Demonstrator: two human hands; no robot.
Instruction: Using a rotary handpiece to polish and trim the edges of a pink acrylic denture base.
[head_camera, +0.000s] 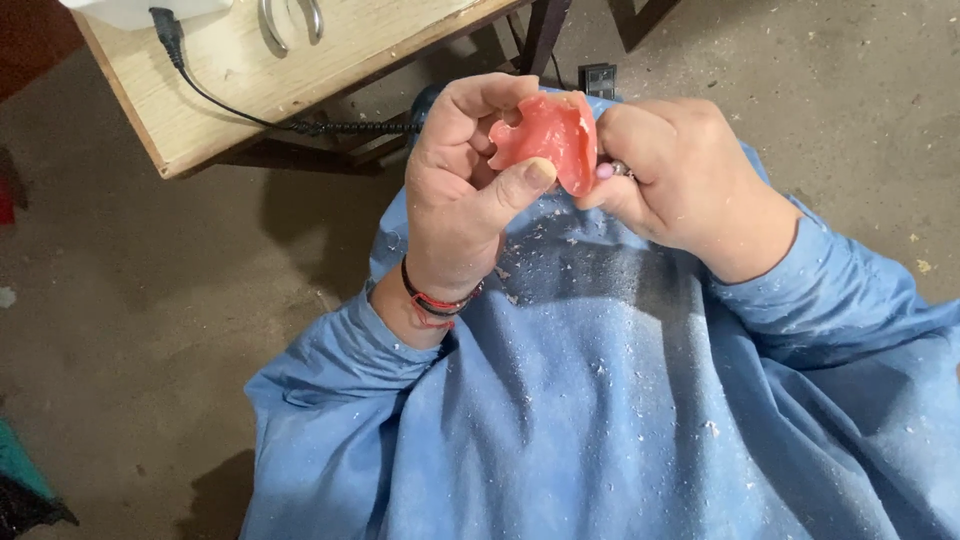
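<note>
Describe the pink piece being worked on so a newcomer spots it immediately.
Start at the blue gown filling the lower frame, dusted with white shavings. Above it two hands meet; between the left hand and right hand sits a pink wax-like plate, the only pink, curved, notched object.

I see open room over my chip-dusted blue smock lap (620, 400) below both hands. Ahead, the pale wooden bench edge (250, 80) and its black coiled cord (350, 127) block the way, the cord seemingly touching nothing. Bare concrete floor (150, 300) lies open to the left.
</note>
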